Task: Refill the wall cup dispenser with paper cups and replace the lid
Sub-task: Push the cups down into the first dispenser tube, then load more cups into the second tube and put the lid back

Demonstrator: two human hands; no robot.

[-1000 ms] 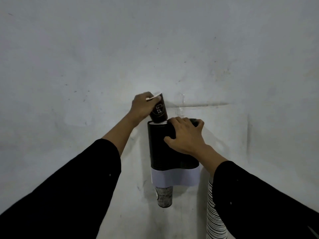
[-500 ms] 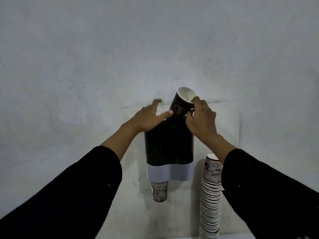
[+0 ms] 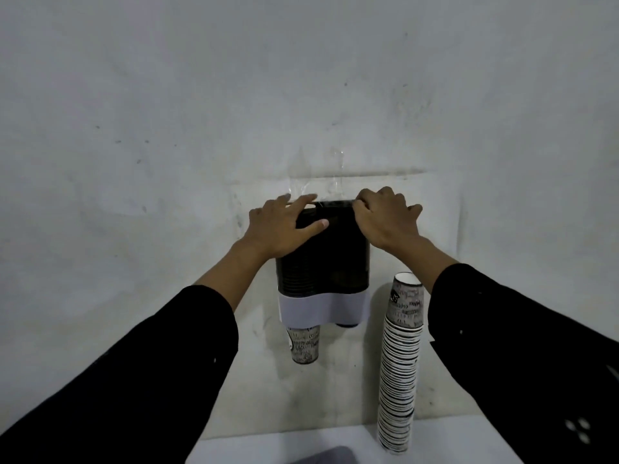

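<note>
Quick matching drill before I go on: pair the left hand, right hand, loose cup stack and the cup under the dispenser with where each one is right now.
Things:
1. left hand
2. right hand
3. loose cup stack
4. hanging cup

Places:
A. standing on the surface, right of the dispenser
B. on the dispenser's top right edge
C. poking out of the bottom left opening
D. on the dispenser's top left corner

Pairs: 1-D, 2-B, 3-A, 4-C
</note>
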